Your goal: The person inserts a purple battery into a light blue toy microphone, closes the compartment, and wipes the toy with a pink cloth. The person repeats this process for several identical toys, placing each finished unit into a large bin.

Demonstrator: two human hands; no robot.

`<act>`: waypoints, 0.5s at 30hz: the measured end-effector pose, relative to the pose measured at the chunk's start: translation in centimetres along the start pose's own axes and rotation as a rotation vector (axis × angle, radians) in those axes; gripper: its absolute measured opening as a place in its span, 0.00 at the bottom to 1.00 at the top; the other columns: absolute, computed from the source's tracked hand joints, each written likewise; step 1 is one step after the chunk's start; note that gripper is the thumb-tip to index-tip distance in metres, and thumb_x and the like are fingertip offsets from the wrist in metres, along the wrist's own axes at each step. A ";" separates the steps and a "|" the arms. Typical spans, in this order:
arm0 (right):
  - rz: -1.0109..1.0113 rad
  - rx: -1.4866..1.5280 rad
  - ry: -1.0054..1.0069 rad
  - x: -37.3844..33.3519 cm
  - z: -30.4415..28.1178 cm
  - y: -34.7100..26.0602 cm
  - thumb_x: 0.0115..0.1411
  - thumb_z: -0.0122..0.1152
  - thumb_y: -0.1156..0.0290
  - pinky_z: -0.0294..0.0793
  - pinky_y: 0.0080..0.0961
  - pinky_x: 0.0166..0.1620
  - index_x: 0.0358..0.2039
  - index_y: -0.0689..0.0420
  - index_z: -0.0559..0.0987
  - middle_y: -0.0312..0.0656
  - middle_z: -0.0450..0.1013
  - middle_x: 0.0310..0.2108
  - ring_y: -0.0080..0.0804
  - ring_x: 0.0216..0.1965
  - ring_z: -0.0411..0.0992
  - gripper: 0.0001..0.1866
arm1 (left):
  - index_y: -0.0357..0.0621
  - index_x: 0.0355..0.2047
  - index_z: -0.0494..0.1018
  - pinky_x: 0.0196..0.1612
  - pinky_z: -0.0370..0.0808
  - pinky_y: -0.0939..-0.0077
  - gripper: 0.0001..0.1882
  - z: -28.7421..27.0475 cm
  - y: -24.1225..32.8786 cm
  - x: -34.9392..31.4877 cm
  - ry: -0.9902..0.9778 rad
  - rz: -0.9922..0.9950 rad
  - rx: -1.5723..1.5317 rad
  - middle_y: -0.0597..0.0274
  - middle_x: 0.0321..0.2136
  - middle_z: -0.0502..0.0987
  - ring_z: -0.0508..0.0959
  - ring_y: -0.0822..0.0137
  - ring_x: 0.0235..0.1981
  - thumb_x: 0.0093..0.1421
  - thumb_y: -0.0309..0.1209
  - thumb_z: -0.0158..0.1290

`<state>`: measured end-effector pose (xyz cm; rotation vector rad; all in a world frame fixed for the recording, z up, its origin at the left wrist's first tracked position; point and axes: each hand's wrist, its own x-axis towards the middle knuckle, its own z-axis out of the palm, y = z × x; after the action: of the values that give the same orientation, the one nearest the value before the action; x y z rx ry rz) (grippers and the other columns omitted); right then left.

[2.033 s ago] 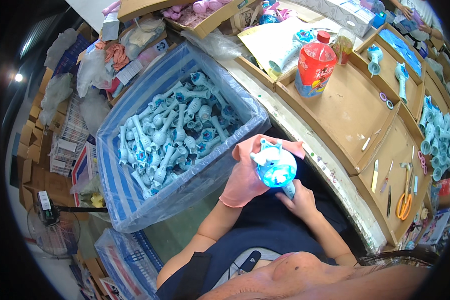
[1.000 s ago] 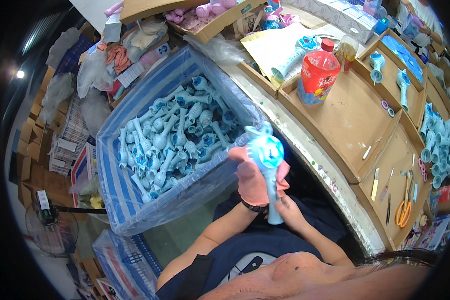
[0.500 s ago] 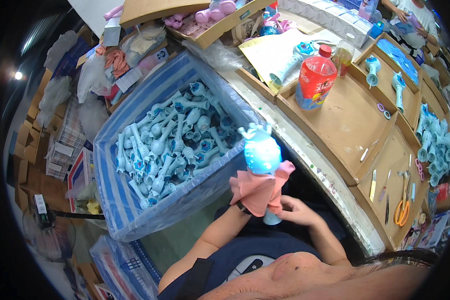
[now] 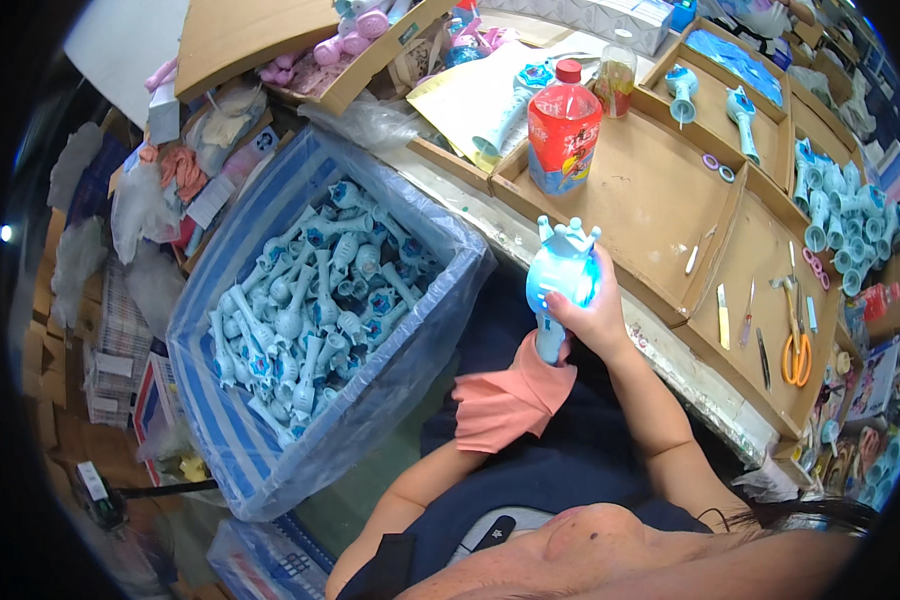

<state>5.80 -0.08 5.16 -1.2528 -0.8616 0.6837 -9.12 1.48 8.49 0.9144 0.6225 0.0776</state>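
Note:
A light-blue toy wand [image 4: 543,338] with a crown on top is held up in front of me, its round head glowing blue. My right hand [image 4: 598,312] grips the head from the right, thumb across its front. A salmon-pink cloth [image 4: 515,400] drapes over my left hand and wraps the lower handle. Under that cloth my left fingers are mostly hidden, but they appear closed round the handle. To the left stands a striped blue-and-white bin [image 4: 195,365] lined with clear plastic, heaped with similar wands [image 4: 300,310].
A worktable on the right carries cardboard trays [image 4: 660,260], a red-capped drink bottle [image 4: 567,130], a glass jar [image 4: 616,78], orange-handled scissors [image 4: 796,358] and several slim tools. More blue wand parts [image 4: 845,215] are piled at far right. An open box [image 4: 370,55] of pink parts stands at the back.
My right hand has moved from the wand's lower end up to its glowing head. The cloth has gone from around the wand's neck to its lower handle. My view has shifted right.

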 end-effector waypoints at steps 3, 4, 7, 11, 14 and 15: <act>0.096 0.325 -0.052 0.7 -0.4 -0.4 0.52 0.71 0.58 0.70 0.29 0.54 0.59 0.65 0.60 0.45 0.69 0.50 0.29 0.51 0.69 0.42 | 0.43 0.40 0.71 0.28 0.75 0.73 0.20 0.1 -0.4 -0.6 -0.007 -0.144 0.203 0.60 0.21 0.74 0.79 0.65 0.21 0.52 0.39 0.62; 0.145 0.465 -0.055 0.9 -0.4 -0.3 0.53 0.70 0.56 0.70 0.29 0.53 0.59 0.65 0.60 0.45 0.69 0.50 0.29 0.50 0.70 0.41 | 0.43 0.38 0.72 0.29 0.76 0.74 0.19 -0.2 -0.3 -0.6 0.003 -0.080 0.516 0.61 0.23 0.76 0.80 0.66 0.23 0.51 0.40 0.62; 0.149 0.536 0.019 0.4 0.7 -0.1 0.55 0.66 0.52 0.70 0.27 0.53 0.59 0.65 0.60 0.45 0.69 0.50 0.27 0.50 0.69 0.41 | 0.42 0.35 0.75 0.31 0.78 0.74 0.17 -1.0 0.2 -0.5 0.054 0.072 0.845 0.61 0.28 0.81 0.83 0.64 0.27 0.52 0.41 0.61; 0.017 0.019 0.099 -1.1 1.5 -0.3 0.52 0.72 0.61 0.69 0.30 0.56 0.60 0.65 0.58 0.46 0.68 0.50 0.30 0.52 0.69 0.42 | 0.42 0.37 0.74 0.34 0.78 0.70 0.19 -0.8 1.1 -0.1 0.242 0.153 0.775 0.57 0.30 0.80 0.82 0.57 0.30 0.54 0.44 0.58; 0.068 0.096 0.100 -1.0 1.0 -0.6 0.50 0.73 0.64 0.69 0.29 0.56 0.61 0.65 0.57 0.47 0.68 0.50 0.31 0.53 0.68 0.44 | 0.41 0.39 0.73 0.37 0.78 0.67 0.21 0.0 0.8 0.2 0.367 0.093 0.822 0.54 0.31 0.80 0.81 0.52 0.31 0.55 0.46 0.57; 0.114 0.187 0.096 -1.0 0.8 -0.6 0.50 0.73 0.64 0.69 0.29 0.56 0.60 0.65 0.57 0.47 0.68 0.50 0.31 0.53 0.68 0.44 | 0.41 0.40 0.73 0.39 0.77 0.66 0.21 0.0 0.3 0.1 0.397 0.046 0.831 0.53 0.31 0.79 0.81 0.51 0.32 0.56 0.46 0.56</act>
<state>4.61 -0.61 5.69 -1.1623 -0.6364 0.7709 -9.00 1.63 8.69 1.7409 1.0331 0.0392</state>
